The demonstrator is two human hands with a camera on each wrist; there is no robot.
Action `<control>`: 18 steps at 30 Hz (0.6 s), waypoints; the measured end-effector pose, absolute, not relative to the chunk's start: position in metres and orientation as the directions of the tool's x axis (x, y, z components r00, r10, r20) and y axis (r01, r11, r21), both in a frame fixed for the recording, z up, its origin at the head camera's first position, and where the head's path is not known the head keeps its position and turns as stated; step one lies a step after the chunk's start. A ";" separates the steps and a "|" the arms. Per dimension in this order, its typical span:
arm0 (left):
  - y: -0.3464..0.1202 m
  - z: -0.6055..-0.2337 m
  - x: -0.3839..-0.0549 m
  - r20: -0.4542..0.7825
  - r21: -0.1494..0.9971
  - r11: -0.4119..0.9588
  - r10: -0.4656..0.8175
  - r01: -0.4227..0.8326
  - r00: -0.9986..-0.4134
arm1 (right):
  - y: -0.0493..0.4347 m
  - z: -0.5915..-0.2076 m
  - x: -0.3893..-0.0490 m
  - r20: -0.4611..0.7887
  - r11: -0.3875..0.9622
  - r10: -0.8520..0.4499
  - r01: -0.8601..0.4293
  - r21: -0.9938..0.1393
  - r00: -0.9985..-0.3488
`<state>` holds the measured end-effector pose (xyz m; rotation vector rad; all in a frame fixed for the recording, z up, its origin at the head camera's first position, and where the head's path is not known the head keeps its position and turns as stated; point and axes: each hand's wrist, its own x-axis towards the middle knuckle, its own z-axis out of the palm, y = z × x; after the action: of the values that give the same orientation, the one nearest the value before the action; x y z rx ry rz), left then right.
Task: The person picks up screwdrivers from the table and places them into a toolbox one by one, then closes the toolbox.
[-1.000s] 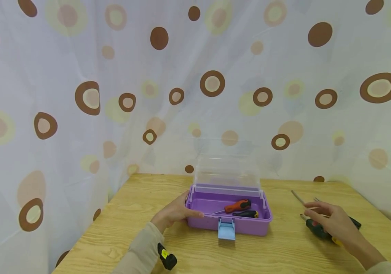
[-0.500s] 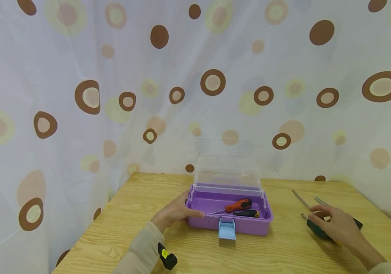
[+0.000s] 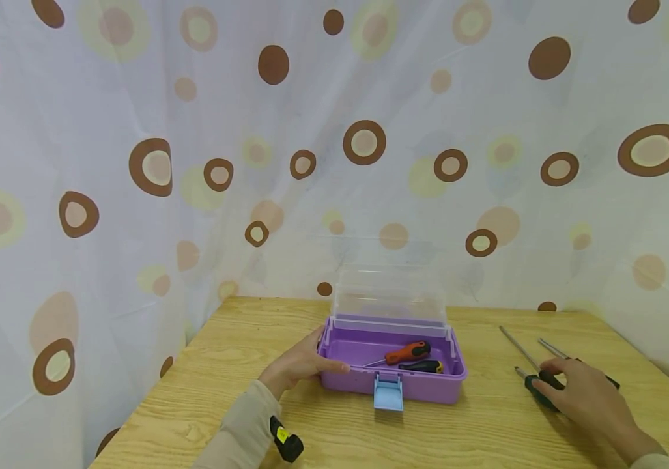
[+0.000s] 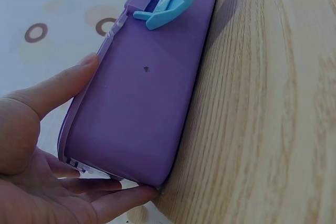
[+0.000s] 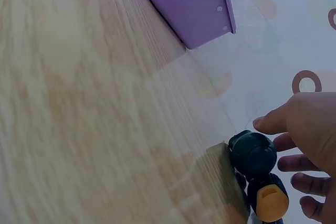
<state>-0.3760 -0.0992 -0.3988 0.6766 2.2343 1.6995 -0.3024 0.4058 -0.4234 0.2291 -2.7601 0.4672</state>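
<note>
My left hand [image 3: 296,365] grips the left end of an uncovered purple toolbox [image 3: 357,382], thumb on its front rim and fingers round the end wall. Inside lie an orange-and-black screwdriver [image 3: 407,352] and a black-handled tool with a yellow end [image 3: 422,367]. My right hand [image 3: 592,398] hovers at several screwdrivers on the table's right, partly covering them. Nearest its thumb are a long-shafted screwdriver [image 3: 518,345] and a shorter green-handled one [image 3: 539,393]. Another metal shaft [image 3: 554,348] runs behind the hand. In the right wrist view, the fingers are spread beside a dark green handle [image 5: 253,155].
The toolbox's clear lid [image 3: 389,293] stands raised at the back, and its light-blue latch [image 3: 388,394] hangs down in front. A black object with a yellow label [image 3: 286,440] lies by the left sleeve. A dotted curtain [image 3: 404,130] borders the wooden table [image 3: 334,430].
My right hand has moved back and slightly right, from the long screwdriver's shaft toward the handles, uncovering more of that screwdriver. My left hand and the toolbox stay in place.
</note>
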 end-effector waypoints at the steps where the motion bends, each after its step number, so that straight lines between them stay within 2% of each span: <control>1: -0.099 -0.399 -0.376 0.077 0.955 0.210 0.505 0.209 -0.859 | 0.406 -0.424 -0.302 0.353 0.936 -0.105 -0.212 -0.280 -0.930; 5: -0.100 -0.399 -0.376 0.073 0.955 0.215 0.500 0.205 -0.863 | 0.408 -0.426 -0.303 0.330 0.950 -0.115 -0.201 -0.240 -0.937; 12: -0.100 -0.399 -0.376 0.066 0.959 0.202 0.514 0.196 -0.855 | 0.407 -0.427 -0.301 0.210 0.971 -0.093 -0.135 -0.199 -0.973; 18: -0.099 -0.399 -0.375 0.069 0.960 0.200 0.511 0.197 -0.857 | 0.407 -0.429 -0.303 0.221 0.975 -0.088 -0.129 -0.180 -0.971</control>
<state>-0.3747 -0.0993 -0.3992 0.6728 2.2126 1.7064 -0.3027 0.4066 -0.4290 0.1618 -2.9097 0.2852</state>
